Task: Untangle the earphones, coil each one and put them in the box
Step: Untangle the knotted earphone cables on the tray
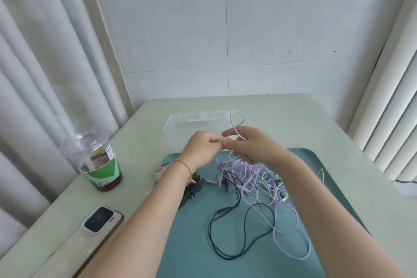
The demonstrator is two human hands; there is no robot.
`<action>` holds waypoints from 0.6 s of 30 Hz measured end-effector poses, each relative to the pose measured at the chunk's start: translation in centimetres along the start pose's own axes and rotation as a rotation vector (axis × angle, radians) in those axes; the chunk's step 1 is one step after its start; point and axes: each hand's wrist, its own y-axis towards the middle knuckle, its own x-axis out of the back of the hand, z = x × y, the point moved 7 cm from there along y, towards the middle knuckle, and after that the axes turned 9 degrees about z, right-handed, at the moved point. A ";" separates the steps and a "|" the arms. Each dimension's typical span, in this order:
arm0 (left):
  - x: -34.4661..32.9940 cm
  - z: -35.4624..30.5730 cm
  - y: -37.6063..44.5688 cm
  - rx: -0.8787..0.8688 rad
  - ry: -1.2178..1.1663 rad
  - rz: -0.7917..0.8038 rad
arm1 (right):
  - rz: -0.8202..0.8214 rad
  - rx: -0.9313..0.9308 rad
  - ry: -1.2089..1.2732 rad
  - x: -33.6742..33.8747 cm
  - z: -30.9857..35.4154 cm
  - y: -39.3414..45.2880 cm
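Note:
A tangle of earphone cables lies on the teal tray [194, 228]: purple earphones [246, 171], black earphones [237, 216] and pale green earphones [274, 184], all knotted together. My left hand [203, 149] and my right hand [248, 144] meet above the tangle, both pinching the purple cable. A loop of that cable [237, 119] stands up above my right fingers. The clear plastic box [180, 124] sits open just behind my hands.
A plastic cup with a green sleeve [99, 160] stands at the left. A phone [101, 221] lies near the table's left front edge. A black clip [191, 189] and a small white object [159, 172] rest by my left wrist. Curtains hang on both sides.

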 end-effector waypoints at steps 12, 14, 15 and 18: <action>0.1 0.1 -0.1 -0.050 -0.173 0.050 | -0.676 0.112 0.377 8.0 -2.0 -2.1; 1.1 -0.3 -0.2 -0.127 -0.362 -0.038 | -0.675 0.076 0.319 8.3 -2.2 -2.1; 1.6 -0.7 -0.3 -0.181 -0.493 -0.075 | -0.612 0.022 0.235 8.2 -2.3 -1.8; 2.6 -1.8 -0.6 -0.269 -0.736 -0.111 | -0.301 -0.239 -0.222 6.6 -2.7 -1.3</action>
